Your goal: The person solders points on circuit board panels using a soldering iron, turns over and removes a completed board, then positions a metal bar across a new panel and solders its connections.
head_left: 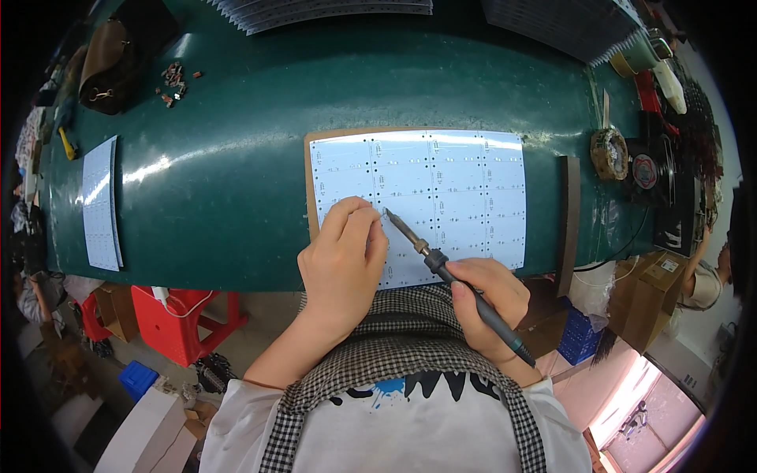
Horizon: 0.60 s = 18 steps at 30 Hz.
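Note:
A white circuit board panel point(461, 177), marked into a grid with small dark parts and holes, lies on a brown backing board point(310, 181) at the table's near edge. My right hand point(493, 298) grips a soldering iron point(414, 239) by its dark handle, with the metal tip pointing up and left to the panel's middle left. Beside that tip, my left hand point(339, 264) is closed in a pinch over the panel's left part. Whatever its fingertips hold is too small or hidden to make out. Whether the tip touches the panel, I cannot tell.
On the green table point(213, 205), more white panels point(101, 205) lie at left. A brown bag point(106, 67) and small loose parts point(173, 83) are at the far left. Panel stacks point(323, 9) stand at the back. A tape roll point(609, 154) and dark bar point(567, 225) are at right.

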Available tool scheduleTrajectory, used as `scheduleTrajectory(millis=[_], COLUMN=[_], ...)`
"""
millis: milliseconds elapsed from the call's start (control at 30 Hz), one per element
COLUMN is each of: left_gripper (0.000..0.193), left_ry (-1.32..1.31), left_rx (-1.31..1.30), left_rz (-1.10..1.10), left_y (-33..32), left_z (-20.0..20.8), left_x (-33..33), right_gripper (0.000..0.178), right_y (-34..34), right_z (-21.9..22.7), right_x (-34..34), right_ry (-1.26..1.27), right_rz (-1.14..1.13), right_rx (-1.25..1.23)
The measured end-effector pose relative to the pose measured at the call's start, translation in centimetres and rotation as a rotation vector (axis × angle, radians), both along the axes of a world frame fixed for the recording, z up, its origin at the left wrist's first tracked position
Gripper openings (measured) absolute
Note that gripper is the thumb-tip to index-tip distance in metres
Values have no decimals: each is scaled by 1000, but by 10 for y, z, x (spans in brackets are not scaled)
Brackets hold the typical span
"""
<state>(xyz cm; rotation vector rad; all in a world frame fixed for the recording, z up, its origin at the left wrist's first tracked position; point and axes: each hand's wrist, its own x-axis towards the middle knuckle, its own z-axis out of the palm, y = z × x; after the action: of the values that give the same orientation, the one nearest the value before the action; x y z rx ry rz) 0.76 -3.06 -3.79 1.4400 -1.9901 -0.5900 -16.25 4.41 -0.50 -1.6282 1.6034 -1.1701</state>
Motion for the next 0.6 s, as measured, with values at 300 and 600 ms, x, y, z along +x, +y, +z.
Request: scheduleTrajectory(millis=[300, 600], left_gripper=[11, 16], left_ry=[-8, 71], left_rx=[15, 133], left_rz=[-66, -131], left_y=[-2, 21], left_z=[3, 9], left_x=[6, 14], right_gripper=[18, 14], right_y=[7, 17], right_z=[-3, -9], right_x=[-2, -6], right_ry=[13, 40], right_rz=[-14, 7], right_rx=[-53, -207])
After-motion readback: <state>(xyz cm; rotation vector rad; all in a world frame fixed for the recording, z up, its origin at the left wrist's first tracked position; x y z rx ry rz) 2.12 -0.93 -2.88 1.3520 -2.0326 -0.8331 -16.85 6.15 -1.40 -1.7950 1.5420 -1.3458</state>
